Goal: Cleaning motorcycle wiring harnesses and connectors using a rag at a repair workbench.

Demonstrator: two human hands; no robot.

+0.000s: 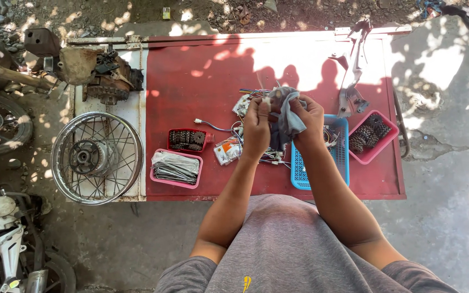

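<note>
Both my hands are raised over a red tabletop. My right hand grips a grey-blue rag that hangs between the hands. My left hand pinches a small pale part at its fingertips, pressed against the rag; the part is too small to tell what it is. Under the hands lies a tangle of coloured wires with connectors, partly hidden by my wrists.
A blue basket sits beside my right forearm, a pink tray of chain and sprockets to its right. A red tray of sprockets and a pink tray of spokes lie left. A spoked wheel, engine parts and motorcycle pieces lie further left.
</note>
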